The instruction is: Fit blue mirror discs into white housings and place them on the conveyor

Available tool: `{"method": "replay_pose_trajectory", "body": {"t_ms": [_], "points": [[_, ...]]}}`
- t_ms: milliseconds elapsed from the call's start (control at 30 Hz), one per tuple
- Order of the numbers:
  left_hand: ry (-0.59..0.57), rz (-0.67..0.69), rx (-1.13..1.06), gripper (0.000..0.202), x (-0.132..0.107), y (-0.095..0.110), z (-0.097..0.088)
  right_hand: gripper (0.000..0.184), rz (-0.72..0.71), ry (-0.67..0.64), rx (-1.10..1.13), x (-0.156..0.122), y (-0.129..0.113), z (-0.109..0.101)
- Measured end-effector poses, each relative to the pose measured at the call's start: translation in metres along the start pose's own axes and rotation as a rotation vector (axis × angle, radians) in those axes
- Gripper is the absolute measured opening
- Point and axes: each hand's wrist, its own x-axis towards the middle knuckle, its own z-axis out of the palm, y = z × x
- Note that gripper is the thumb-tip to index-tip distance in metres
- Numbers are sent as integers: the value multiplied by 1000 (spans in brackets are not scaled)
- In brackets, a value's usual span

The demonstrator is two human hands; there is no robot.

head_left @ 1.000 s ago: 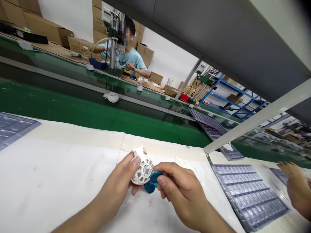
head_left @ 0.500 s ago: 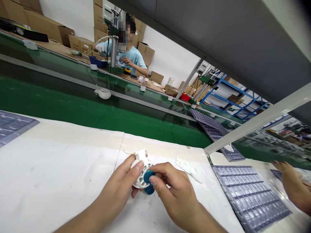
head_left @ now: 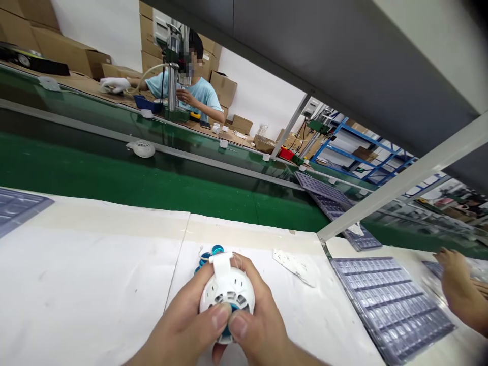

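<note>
Small white vented housing [head_left: 229, 290] clamped in both hands at the bottom of the frame, left hand [head_left: 179, 317] and right hand [head_left: 261, 325] cupped around its sides, thumbs [head_left: 221, 316] pressed on its face almost tip to tip, remaining fingers mostly hidden behind it. Teal discs [head_left: 210, 252] bunched just beyond the housing at 12 o'clock, whether held by hidden fingers or resting on the sheet impossible to tell. Teal edge [head_left: 233, 307] showing in an opening between the thumbs, its seating hidden. White tab [head_left: 221, 264] upright on the housing's top edge. Progress as far as visible: housing in hand, teal part at its opening, discs outside it, no closed or finished unit in sight. Paper sheet [head_left: 87, 274] under the scene, white card [head_left: 293, 264] lying on it at 1 o'clock. Blister tray [head_left: 392, 310] at 3 o'clock, second tray [head_left: 15, 208] at 10 o'clock. Another housing [head_left: 143, 148] on the green belt [head_left: 160, 203] at 11 o'clock. Co-worker's hand [head_left: 453, 277] at 2 o'clock, fingers together beside a third tray. Seated co-worker [head_left: 194, 91] in a blue T-shirt far off at 11 o'clock, behind a drill stand [head_left: 173, 66].
</note>
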Motion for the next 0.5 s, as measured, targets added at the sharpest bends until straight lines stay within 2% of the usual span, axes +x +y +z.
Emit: {"method": "replay_pose_trajectory", "body": {"t_ms": [100,200,367,500], "points": [[72,-60,-10,76,-5,1,3,82,-62,82,-33,-1,10,1],[55,-48,18,71,-3,4,2,77,-103,108,-89,1,10,0],[10,4,8,55,5,12,-1,75,-67,-21,-108,4,2,0],[22,26,17,49,8,13,0,92,-41,-22,-32,8,6,0]]}}
